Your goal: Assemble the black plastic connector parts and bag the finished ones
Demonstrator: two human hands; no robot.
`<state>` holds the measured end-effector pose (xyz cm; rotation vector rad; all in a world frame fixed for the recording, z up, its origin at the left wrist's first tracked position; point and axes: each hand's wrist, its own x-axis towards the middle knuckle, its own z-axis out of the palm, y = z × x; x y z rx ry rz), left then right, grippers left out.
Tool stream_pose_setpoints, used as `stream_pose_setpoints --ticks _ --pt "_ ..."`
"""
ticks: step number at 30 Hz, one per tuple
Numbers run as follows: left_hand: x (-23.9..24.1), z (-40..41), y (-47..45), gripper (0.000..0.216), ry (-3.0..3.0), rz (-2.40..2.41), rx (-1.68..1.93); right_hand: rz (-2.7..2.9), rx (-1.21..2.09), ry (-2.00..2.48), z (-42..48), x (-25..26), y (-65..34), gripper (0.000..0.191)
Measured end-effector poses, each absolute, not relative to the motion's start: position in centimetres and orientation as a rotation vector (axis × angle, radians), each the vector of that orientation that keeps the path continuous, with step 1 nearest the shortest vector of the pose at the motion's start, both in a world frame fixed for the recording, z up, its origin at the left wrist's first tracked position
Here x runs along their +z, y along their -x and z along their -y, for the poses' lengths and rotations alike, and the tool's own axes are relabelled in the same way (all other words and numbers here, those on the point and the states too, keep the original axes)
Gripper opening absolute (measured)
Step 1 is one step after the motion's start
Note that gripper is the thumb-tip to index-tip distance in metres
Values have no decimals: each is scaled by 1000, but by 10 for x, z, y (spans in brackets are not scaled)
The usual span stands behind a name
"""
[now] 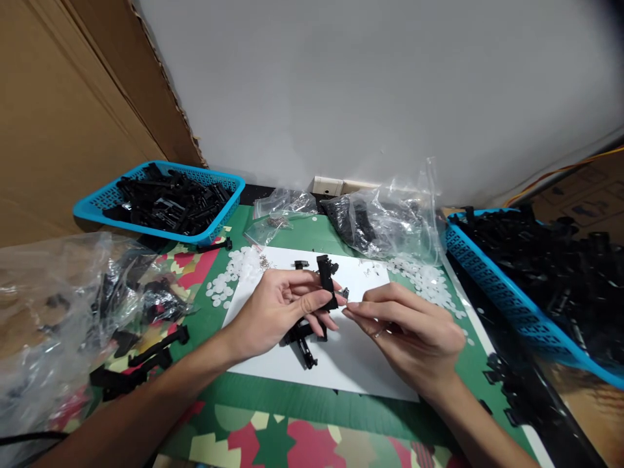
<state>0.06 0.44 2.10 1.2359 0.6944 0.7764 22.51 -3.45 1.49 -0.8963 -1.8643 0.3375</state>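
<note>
Over a white sheet of paper (266, 372), my left hand (273, 309) grips a black plastic part (326, 276) between thumb and fingers, the part standing roughly upright. My right hand (414, 328) is just to its right, thumb and index fingertips pinched close to the part's lower side. Whatever sits in that pinch is too small to make out. A small shiny metal piece (345, 293) shows near the fingertips of both hands. Under my left hand, more black plastic parts (306, 348) lie on the paper, partly covered by the fingers.
Blue baskets of black parts stand at the back left (214, 229) and right (511, 296). White discs (224, 286) lie left of the paper, with more discs (429, 279) at its right. Clear bags (380, 221) sit behind. Loose black parts (141, 364) and plastic wrap (43, 318) are at left.
</note>
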Motion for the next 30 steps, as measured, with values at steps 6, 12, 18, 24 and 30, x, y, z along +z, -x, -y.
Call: stream_pose_setpoints --ticks 6,12,18,24,30 --pt "20 -2 1 34 -1330 -774 744 1877 342 885 35 15 -227 24" --pt "19 -1 3 40 -1403 -774 698 1855 387 864 35 18 -223 27" --pt "19 0 2 44 -1419 -771 695 1698 503 963 38 18 -217 20" --pt "18 0 2 41 -1408 -768 701 1666 689 909 37 12 -214 17" --pt "19 0 1 41 -1415 -772 706 1731 744 922 35 15 -219 12"
